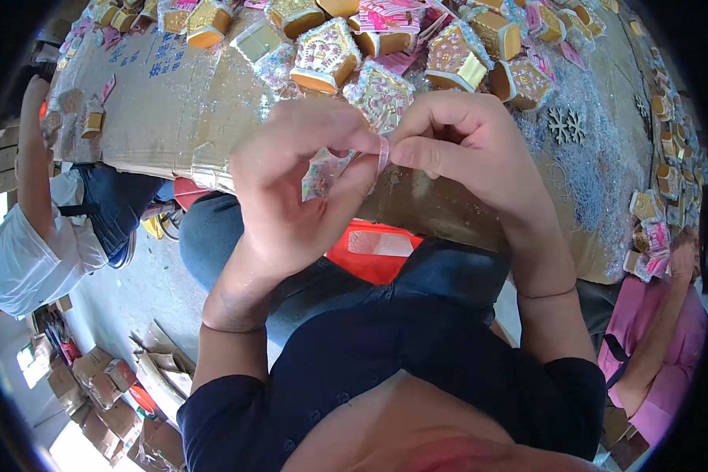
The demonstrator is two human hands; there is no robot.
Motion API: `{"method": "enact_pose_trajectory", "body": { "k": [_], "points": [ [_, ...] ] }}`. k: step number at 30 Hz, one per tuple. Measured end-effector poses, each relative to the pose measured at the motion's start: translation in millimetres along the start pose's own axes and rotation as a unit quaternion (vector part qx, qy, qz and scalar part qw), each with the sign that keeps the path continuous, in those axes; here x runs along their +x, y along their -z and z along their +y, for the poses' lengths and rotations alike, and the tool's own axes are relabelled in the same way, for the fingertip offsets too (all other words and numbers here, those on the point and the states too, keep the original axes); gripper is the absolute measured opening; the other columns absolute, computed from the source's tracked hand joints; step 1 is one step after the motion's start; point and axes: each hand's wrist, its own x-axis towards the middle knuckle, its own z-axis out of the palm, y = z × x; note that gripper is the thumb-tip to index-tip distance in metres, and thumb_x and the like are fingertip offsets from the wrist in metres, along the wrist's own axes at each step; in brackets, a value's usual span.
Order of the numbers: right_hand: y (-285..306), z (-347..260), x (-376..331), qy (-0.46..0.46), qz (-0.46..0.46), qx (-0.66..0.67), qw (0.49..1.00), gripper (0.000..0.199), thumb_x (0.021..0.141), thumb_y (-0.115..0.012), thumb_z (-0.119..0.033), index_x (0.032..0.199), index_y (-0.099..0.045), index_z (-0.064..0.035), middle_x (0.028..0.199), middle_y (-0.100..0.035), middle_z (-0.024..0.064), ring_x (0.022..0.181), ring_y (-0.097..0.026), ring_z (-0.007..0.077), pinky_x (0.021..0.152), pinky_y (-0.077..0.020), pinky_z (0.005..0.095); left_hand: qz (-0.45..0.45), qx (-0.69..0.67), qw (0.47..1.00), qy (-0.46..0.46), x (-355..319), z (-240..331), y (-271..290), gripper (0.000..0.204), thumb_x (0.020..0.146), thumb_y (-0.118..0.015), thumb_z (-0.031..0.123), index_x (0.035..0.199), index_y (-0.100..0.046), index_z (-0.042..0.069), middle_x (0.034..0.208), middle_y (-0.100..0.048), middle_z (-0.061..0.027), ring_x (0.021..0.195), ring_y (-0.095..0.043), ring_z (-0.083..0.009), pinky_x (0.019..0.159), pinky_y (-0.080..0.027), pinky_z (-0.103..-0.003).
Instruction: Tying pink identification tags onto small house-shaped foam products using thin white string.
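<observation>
My left hand (283, 177) and my right hand (472, 149) meet at the cardboard's near edge, fingertips pinched together. Between them is a thin, translucent pinkish ribbon (383, 155), gripped by the left fingers and touched by the right thumb and forefinger. Through the gap in my left hand shows a glittery, pastel-coloured piece (318, 177); whether it hangs from the ribbon or rests in the palm I cannot tell. Just beyond the fingertips lies a house ornament (380, 94) with a glitter-edged front. Another house ornament (326, 57), white-trimmed and brown-sided, sits behind it.
Several more house ornaments and pink tags heap along the far side of the cardboard surface (157, 102). White strings (582, 189) and black snowflakes (566, 124) lie to the right. A red cloth or bag (370, 267) is on my lap. Co-workers sit left (31, 259) and right (669, 346).
</observation>
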Motion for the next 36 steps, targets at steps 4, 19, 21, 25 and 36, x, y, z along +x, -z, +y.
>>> {"method": "enact_pose_trajectory", "body": {
  "k": [4, 19, 21, 25, 36],
  "points": [
    [-2.1, 7.5, 7.1, 0.047, 0.022, 0.017, 0.998, 0.037, 0.084, -0.080, -0.015, 0.117, -0.067, -0.0052, 0.088, -0.060, -0.0040, 0.064, -0.044, 0.0010, 0.060, -0.0368, 0.0187, 0.030, -0.065, 0.997, 0.038, 0.1, 0.6, -0.4, 0.036, 0.075, -0.071, -0.017, 0.106, -0.064, 0.001, 0.105, -0.062, -0.0097, 0.093, -0.064, -0.0205, 0.076, -0.052, -0.030],
    [-13.3, 7.6, 1.1, 0.078, 0.005, -0.083, 0.993, 0.024, 0.087, -0.074, -0.008, 0.111, -0.070, -0.0048, 0.088, -0.072, 0.0054, 0.079, -0.065, 0.0068, 0.072, -0.0507, 0.0244, -0.035, 0.065, 0.996, -0.046, 3.5, 15.1, 12.0, 0.029, 0.074, -0.075, -0.013, 0.096, -0.068, 0.005, 0.111, -0.053, -0.0130, 0.091, -0.064, -0.0226, 0.074, -0.055, -0.032],
    [-11.3, 8.3, 2.1, 0.107, 0.011, -0.074, 0.991, 0.014, 0.090, -0.071, -0.006, 0.103, -0.072, -0.0019, 0.088, -0.072, 0.0055, 0.082, -0.066, 0.0070, 0.073, -0.0505, 0.0240, -0.016, 0.034, 0.999, -0.027, 4.7, 13.0, 14.4, 0.032, 0.074, -0.073, -0.016, 0.099, -0.064, 0.002, 0.111, -0.054, -0.0146, 0.089, -0.065, -0.0225, 0.075, -0.055, -0.032],
    [-11.9, 5.4, -1.1, 0.079, -0.003, 0.087, 0.993, 0.010, 0.091, -0.065, -0.001, 0.097, -0.072, 0.0024, 0.080, -0.067, 0.0056, 0.070, -0.061, 0.0086, 0.063, -0.0444, 0.0225, 0.014, -0.023, 1.000, -0.006, 6.6, 8.2, 16.2, 0.042, 0.074, -0.072, -0.016, 0.110, -0.058, 0.000, 0.106, -0.059, -0.0146, 0.089, -0.065, -0.0198, 0.074, -0.053, -0.030],
    [12.5, 6.9, -1.1, 0.131, 0.008, 0.160, 0.978, 0.017, 0.097, -0.061, -0.011, 0.107, -0.070, -0.0003, 0.072, -0.069, 0.0071, 0.049, -0.042, -0.0005, 0.044, -0.0229, 0.0179, -0.128, 0.519, 0.793, 0.293, 13.1, -46.8, 59.3, 0.032, 0.093, -0.067, 0.032, 0.109, -0.069, 0.004, 0.104, -0.071, -0.0146, 0.093, -0.069, -0.0300, 0.081, -0.052, -0.040]
  ]
}}
